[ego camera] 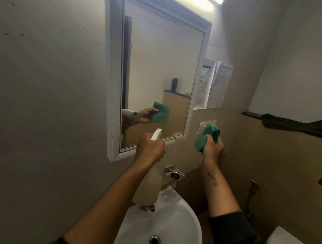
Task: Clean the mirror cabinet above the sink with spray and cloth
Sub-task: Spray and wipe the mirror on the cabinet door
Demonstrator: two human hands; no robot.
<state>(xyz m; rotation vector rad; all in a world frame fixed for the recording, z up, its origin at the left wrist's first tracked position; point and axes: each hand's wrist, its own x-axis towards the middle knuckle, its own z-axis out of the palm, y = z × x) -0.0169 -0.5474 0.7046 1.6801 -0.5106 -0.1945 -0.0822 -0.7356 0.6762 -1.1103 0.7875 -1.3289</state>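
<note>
Pale stained walls, tan tiles, white corner basin, bright overhead light.

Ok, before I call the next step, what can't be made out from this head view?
- Spray bottle: the left hand covers its trigger.
- Mirror cabinet: top cut off by the frame edge.
- Papers on the wall: print too blurred to read.
- Green cloth: bunched in the right hand, so its wetness is unclear.

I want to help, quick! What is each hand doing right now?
Left hand: closed, holding the spray bottle, aimed at the mirror.
Right hand: closed, holding the green cloth.
</note>
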